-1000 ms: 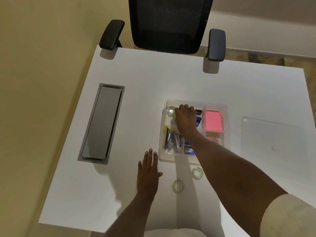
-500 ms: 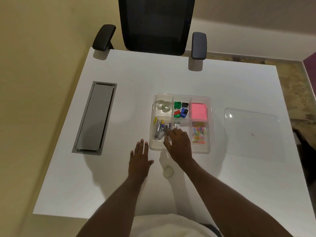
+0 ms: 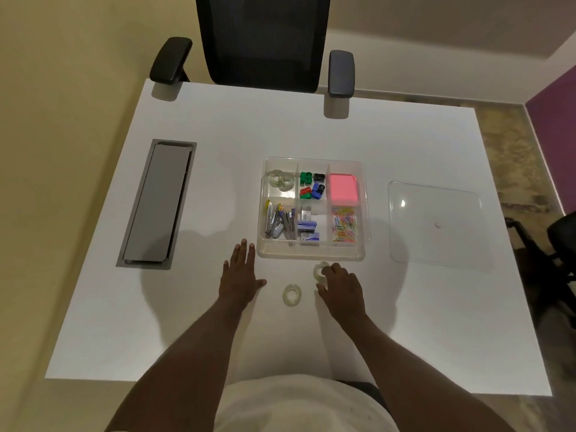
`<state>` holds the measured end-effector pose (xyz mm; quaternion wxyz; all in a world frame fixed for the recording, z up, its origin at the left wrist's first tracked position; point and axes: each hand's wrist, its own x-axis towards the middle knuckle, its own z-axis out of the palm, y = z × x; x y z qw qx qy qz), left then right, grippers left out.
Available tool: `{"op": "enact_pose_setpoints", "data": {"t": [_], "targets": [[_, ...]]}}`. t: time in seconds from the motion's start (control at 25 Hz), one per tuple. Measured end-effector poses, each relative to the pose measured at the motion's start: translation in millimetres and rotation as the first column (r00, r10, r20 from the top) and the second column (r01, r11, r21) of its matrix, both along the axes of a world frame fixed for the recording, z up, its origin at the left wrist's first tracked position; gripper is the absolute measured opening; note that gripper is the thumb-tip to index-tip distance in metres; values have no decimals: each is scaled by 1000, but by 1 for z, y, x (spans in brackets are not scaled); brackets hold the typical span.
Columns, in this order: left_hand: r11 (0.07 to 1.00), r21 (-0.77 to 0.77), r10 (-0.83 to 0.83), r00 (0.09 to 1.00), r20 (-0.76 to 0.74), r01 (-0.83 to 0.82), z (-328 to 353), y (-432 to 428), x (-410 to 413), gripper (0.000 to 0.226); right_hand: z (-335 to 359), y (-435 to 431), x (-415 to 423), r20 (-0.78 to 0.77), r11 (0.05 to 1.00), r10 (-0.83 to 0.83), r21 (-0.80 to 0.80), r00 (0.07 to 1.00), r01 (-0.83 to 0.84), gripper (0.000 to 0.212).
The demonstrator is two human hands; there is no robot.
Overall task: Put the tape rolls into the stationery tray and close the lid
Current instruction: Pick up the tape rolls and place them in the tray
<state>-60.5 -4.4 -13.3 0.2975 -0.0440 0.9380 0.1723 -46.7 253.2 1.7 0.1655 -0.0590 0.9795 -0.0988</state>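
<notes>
A clear stationery tray [image 3: 364, 213] sits mid-table, divided into compartments. Two clear tape rolls [image 3: 281, 179] lie in its far-left compartment. Two more rolls are on the table in front of the tray: one [image 3: 292, 294] lies flat between my hands, the other [image 3: 320, 271] is at my right hand's fingertips. My right hand [image 3: 341, 288] curls around that roll, touching it; it still rests on the table. My left hand [image 3: 240, 274] lies flat and open on the table, left of the tray's near corner. The clear lid [image 3: 436, 224] lies flat to the tray's right.
The tray also holds coloured clips [image 3: 312, 190], pink sticky notes [image 3: 343, 190], staplers [image 3: 279, 222], staple boxes [image 3: 307, 227] and paper clips [image 3: 343, 226]. A grey cable hatch [image 3: 157, 204] is set in the table at left. A black office chair [image 3: 265, 42] stands at the far edge.
My right hand left the tray's far-left compartment, where the rolls now lie, and drew back over the tray to the roll in front of it. My left hand stayed flat.
</notes>
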Motion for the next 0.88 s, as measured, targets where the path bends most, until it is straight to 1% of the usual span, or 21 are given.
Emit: {"op": "enact_pose_setpoints", "data": {"t": [0.12, 0.28, 0.4, 0.52, 0.68, 0.8, 0.88], "targets": [[1000, 8, 16, 1000, 3, -17, -1, 1, -1, 105, -2, -2, -2, 15, 1000, 14, 20, 1000, -15, 32], [1000, 4, 16, 1000, 1, -16, -3, 1, 0, 105, -1, -10, -3, -26, 998, 20, 67, 999, -18, 13], [1000, 12, 25, 1000, -6, -25, -5, 1, 1, 105, -3, -15, -3, 8, 995, 33, 95, 999, -34, 13], [999, 13, 32, 999, -6, -32, -6, 1, 1, 105, -5, -21, -4, -66, 995, 101, 29, 993, -99, 11], [999, 13, 41, 999, -7, -41, -8, 2, 1, 106, -4, -33, -12, -227, 969, 223, -59, 948, -241, 19], [998, 18, 53, 999, -12, -53, -11, 2, 1, 106, 0, -42, -33, -293, 958, 225, -107, 929, -265, 25], [999, 14, 46, 999, -18, -46, -14, 1, 1, 106, 6, -48, -58, -337, 960, 186, -136, 923, -244, 26]]}}
